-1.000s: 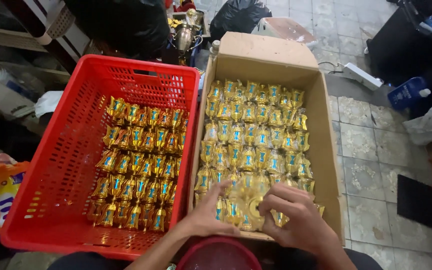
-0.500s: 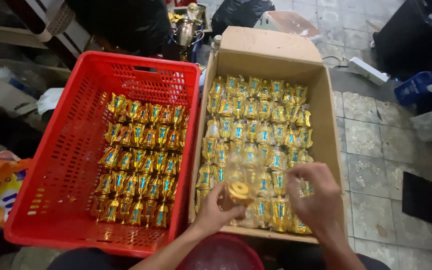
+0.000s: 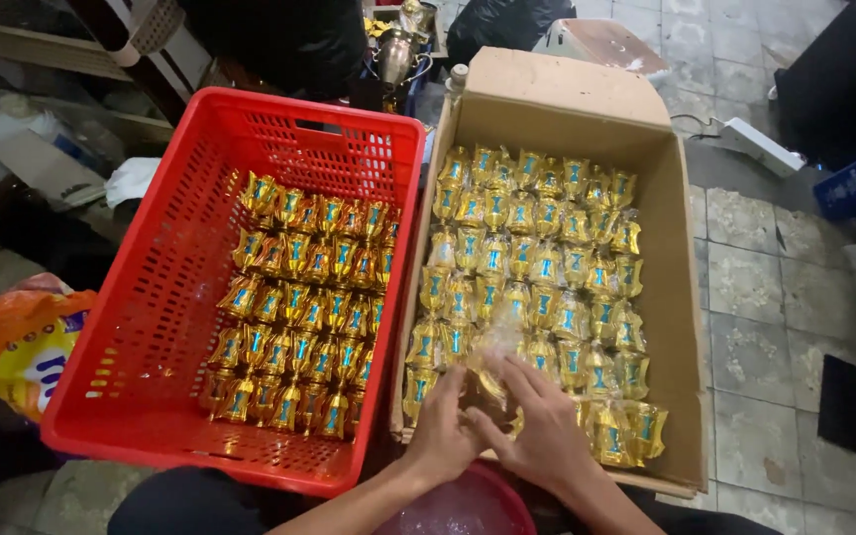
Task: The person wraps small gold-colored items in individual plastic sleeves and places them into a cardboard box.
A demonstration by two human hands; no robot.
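While both hands work at the near edge of the carton, they close round one wrapped gold piece lifted a little above the packed rows. Left hand sits at the carton's near-left corner, fingers curled up under the wrap; right hand is just beside it toward the carton's middle, fingers spread over the top of the clear film. So both are gripping, and the piece lies straight ahead of the knuckles, toward the carton's far wall. Its long axis looks upright with a slight lean, though the film blurs it, so I can't swear to it. Neither hand is clearly nearer; they share it.

All around the piece, inside the carton, stand rows of gold and blue trinkets, tightly packed, touching one another and crowding the hands. Left of the carton, touching its side, is the red crate, with more gold pieces filling its carton-side half. Below the carton's near edge shows a red basin. Tiled floor lies right of the carton.
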